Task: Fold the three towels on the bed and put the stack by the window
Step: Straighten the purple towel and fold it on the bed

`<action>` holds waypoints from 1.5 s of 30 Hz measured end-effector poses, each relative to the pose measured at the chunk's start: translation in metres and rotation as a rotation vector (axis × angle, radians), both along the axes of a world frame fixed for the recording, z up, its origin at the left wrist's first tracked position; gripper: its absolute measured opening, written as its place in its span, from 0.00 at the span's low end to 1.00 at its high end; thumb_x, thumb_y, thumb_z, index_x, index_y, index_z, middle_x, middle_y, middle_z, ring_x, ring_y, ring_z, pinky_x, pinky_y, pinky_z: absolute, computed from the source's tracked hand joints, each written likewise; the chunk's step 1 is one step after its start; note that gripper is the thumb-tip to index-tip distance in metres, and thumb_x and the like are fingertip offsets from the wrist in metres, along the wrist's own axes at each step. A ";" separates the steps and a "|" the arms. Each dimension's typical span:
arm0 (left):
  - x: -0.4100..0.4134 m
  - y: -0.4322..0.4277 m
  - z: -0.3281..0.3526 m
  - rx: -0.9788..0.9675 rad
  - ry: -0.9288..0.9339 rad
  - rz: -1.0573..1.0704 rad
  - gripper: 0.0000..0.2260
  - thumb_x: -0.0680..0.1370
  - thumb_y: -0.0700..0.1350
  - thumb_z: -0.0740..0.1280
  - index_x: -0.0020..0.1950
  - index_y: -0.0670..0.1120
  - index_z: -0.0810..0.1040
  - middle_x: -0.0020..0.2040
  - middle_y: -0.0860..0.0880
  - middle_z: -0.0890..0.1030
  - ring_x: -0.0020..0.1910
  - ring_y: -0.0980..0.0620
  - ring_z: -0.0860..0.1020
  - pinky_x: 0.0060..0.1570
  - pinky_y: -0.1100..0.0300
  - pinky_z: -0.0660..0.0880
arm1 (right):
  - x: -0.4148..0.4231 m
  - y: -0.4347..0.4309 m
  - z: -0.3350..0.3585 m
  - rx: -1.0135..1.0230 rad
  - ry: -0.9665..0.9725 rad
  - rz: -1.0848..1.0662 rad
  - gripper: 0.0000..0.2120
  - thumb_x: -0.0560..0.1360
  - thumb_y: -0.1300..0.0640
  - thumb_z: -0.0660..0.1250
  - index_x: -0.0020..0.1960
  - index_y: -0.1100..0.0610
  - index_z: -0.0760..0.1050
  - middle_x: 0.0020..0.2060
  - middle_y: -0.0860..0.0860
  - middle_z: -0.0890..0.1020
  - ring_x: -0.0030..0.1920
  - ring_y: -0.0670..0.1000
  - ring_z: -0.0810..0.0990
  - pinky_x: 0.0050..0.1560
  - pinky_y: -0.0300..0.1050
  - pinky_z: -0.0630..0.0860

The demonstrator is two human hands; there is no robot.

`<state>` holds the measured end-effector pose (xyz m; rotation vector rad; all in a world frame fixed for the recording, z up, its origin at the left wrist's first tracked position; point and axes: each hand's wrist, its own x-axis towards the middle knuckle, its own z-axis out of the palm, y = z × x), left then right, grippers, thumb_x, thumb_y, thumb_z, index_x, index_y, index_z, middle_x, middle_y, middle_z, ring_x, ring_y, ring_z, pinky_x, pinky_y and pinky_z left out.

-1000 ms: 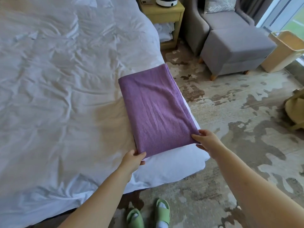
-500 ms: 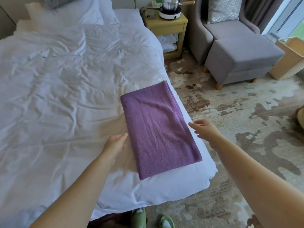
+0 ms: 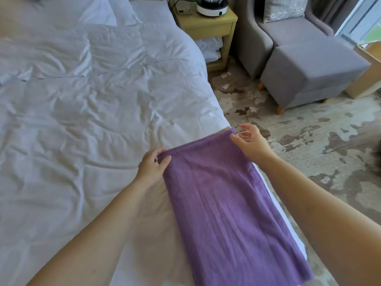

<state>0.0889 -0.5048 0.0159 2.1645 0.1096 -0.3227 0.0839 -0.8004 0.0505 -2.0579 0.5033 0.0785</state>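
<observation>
While working at the right edge of the bed (image 3: 82, 120), down the middle of the frame, handles a purple towel (image 3: 226, 203) with both bare hands. Has it laid flat on the white bedding as a long folded strip, from the centre down to the bottom edge, its right side just at the edge of the mattress. Grips its far left corner with the left hand (image 3: 152, 165), at centre frame: thumb on top, fingers curled round the edge and clamped on the cloth. Holds the right hand (image 3: 251, 142) at the far right corner, just right of centre: thumb touching the cloth, fingers spread apart and clamped on nothing. Has both bare forearms in from the bottom corners, one on each side of the towel.

Takes in rumpled white bedding across the whole left half, with pillows (image 3: 99, 11) in the upper left. Finds at top centre a yellow wooden nightstand (image 3: 208, 27) just beside the bed, with a white-based appliance (image 3: 212, 8) on top and folded white linen (image 3: 210, 48) on its lower shelf. Finds in the upper right a grey armchair (image 3: 292, 32) with a pale patterned cushion (image 3: 282, 7), and a grey footstool (image 3: 313, 67) right in front of it. Catches a light wooden basket (image 3: 369, 75) at the right edge, just beside the footstool, and a strip of window (image 3: 356, 21) in the top right corner. Sees mottled beige and brown carpet (image 3: 309, 153) over the floor on the right.
</observation>
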 end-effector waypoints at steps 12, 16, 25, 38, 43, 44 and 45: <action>0.052 -0.010 0.000 0.065 -0.274 -0.064 0.18 0.82 0.47 0.58 0.32 0.54 0.64 0.28 0.56 0.68 0.36 0.48 0.71 0.43 0.52 0.68 | 0.045 0.021 -0.015 -0.151 -0.237 0.047 0.10 0.76 0.49 0.66 0.40 0.41 0.67 0.38 0.42 0.75 0.39 0.40 0.74 0.37 0.36 0.67; 0.069 -0.013 -0.013 0.318 -0.324 -0.057 0.15 0.81 0.51 0.61 0.36 0.48 0.76 0.30 0.54 0.76 0.40 0.45 0.76 0.47 0.53 0.68 | 0.062 0.016 -0.027 -0.293 -0.168 0.070 0.07 0.75 0.43 0.65 0.45 0.45 0.69 0.44 0.43 0.75 0.41 0.44 0.74 0.39 0.43 0.68; 0.018 -0.044 -0.032 0.503 -0.574 -0.272 0.17 0.78 0.52 0.59 0.64 0.51 0.77 0.66 0.48 0.75 0.65 0.46 0.73 0.65 0.47 0.65 | 0.053 0.015 -0.045 -0.567 -0.216 0.020 0.22 0.78 0.46 0.62 0.67 0.56 0.68 0.67 0.55 0.69 0.66 0.57 0.67 0.62 0.51 0.65; 0.012 -0.084 -0.084 0.701 -0.257 -0.353 0.29 0.78 0.61 0.43 0.78 0.51 0.52 0.78 0.51 0.53 0.78 0.51 0.49 0.75 0.50 0.42 | 0.033 0.018 -0.116 -0.659 0.045 0.490 0.38 0.74 0.32 0.35 0.78 0.51 0.44 0.77 0.45 0.45 0.74 0.41 0.36 0.75 0.44 0.41; 0.017 -0.084 -0.089 0.687 -0.275 -0.342 0.29 0.78 0.60 0.45 0.77 0.50 0.57 0.78 0.50 0.58 0.77 0.50 0.54 0.75 0.50 0.46 | 0.034 0.018 -0.124 -0.650 0.004 0.476 0.33 0.78 0.37 0.41 0.78 0.53 0.47 0.78 0.46 0.48 0.76 0.43 0.39 0.76 0.46 0.43; 0.016 -0.083 -0.087 0.690 -0.265 -0.350 0.30 0.78 0.60 0.44 0.78 0.51 0.55 0.78 0.50 0.56 0.77 0.51 0.52 0.75 0.50 0.44 | 0.034 0.019 -0.119 -0.646 0.007 0.485 0.31 0.79 0.39 0.42 0.78 0.53 0.47 0.78 0.47 0.48 0.76 0.44 0.39 0.76 0.46 0.42; 0.014 -0.082 -0.083 0.694 -0.254 -0.359 0.30 0.78 0.61 0.43 0.78 0.51 0.53 0.78 0.50 0.54 0.78 0.51 0.50 0.75 0.50 0.43 | 0.032 0.020 -0.113 -0.645 0.004 0.494 0.30 0.80 0.41 0.43 0.78 0.53 0.47 0.78 0.47 0.48 0.76 0.44 0.39 0.76 0.45 0.40</action>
